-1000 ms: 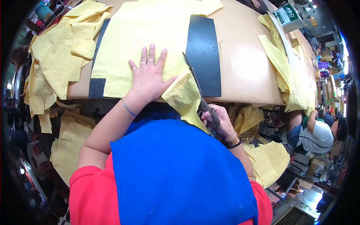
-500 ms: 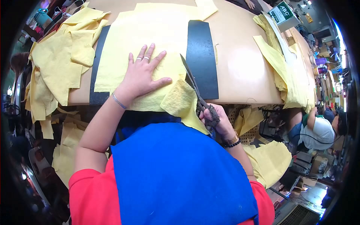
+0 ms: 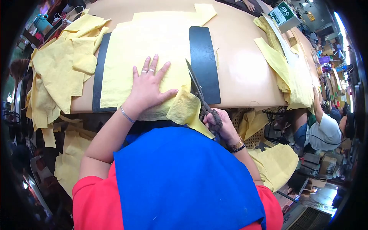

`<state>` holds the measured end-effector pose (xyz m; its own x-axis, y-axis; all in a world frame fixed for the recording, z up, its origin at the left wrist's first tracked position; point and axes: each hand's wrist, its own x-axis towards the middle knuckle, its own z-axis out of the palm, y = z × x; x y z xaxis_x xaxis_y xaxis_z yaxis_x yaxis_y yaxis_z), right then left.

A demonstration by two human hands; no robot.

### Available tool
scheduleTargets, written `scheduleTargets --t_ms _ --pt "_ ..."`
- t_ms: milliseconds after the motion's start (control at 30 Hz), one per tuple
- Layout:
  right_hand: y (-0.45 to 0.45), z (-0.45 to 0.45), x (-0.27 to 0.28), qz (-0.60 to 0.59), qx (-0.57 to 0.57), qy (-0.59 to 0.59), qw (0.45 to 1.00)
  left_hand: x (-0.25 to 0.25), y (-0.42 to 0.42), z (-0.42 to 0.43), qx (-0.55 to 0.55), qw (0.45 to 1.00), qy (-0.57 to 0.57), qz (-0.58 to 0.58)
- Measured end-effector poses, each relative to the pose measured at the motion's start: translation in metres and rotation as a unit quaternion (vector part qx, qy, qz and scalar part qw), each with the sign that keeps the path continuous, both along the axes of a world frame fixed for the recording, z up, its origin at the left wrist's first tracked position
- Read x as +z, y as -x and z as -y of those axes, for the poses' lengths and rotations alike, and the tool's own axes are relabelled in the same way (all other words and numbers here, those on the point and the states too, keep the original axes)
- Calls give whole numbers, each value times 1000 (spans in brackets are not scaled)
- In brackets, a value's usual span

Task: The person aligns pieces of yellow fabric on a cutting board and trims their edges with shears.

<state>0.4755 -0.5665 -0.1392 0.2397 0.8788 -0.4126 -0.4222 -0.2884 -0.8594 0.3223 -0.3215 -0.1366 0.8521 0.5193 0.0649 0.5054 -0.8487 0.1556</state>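
Note:
My left hand (image 3: 147,88) lies flat with its fingers spread on a large yellow cloth (image 3: 153,42). The cloth rests over a dark board (image 3: 204,65), which shows at both sides. My right hand (image 3: 220,122) is wrapped round the dark, wrapped handles of long scissors (image 3: 196,82). The blades point away from me along the cloth's right edge, over the board. A folded flap of yellow cloth (image 3: 184,104) hangs between my two hands at the table's front edge, beside the scissors.
Piled yellow cloth (image 3: 57,69) covers the table's left end. More strips (image 3: 283,69) lie at the right, near a green and white box (image 3: 283,15). Another person (image 3: 324,128) is at the far right. Yellow pieces (image 3: 274,165) lie below the table (image 3: 245,57).
The large cloth and the board have shifted toward me. My left hand has moved slightly left and nearer. The scissors' blades look a little more apart. The person at the right has moved an arm.

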Motion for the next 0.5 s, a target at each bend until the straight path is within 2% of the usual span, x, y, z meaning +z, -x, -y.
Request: scheduleTargets --t_ms 400,500 --pt "2 4 6 46 -2 15 999 1 -1 5 0 1000 0 -3" --pt "-1 1 5 14 -3 8 1000 -1 0 10 -6 1000 -6 -7"
